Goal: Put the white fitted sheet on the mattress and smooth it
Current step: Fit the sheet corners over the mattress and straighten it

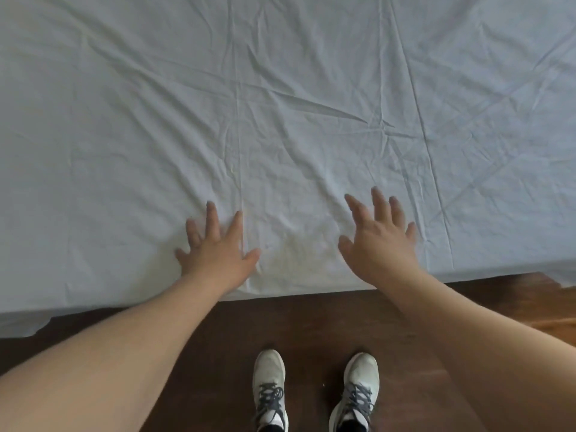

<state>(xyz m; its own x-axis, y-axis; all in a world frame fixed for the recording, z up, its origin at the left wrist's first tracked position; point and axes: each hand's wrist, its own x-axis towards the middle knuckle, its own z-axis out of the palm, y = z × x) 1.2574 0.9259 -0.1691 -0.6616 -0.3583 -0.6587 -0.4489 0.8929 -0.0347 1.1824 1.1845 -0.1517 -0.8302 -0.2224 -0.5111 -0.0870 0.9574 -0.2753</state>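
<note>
The white fitted sheet already lies across the mattress, covering all of the top I can see and folding down over the near edge of the bed, so I judge the fitting part done here and the smoothing the step in hand. The cloth is far from flat: long creases run from the near edge toward the far side, and a sharp ridge crosses the middle, beyond my reach as I stand.

My left hand lies palm down on the sheet close to the near edge, fingers straight and spread, grasping nothing. My right hand is beside it, a little further in, fingers likewise spread and released; whether that palm presses the cloth or hovers just above it I cannot tell. Between the two hands the sheet shows small crumpled wrinkles.

My shoes stand on the dark wooden floor just before the bed.

Next, I think, the hands should sweep flat and outward, apart from each other along the near edge, then forward toward the middle ridge, which will ask me to lean in. Pressing too hard could push new folds ahead of the palms.
</note>
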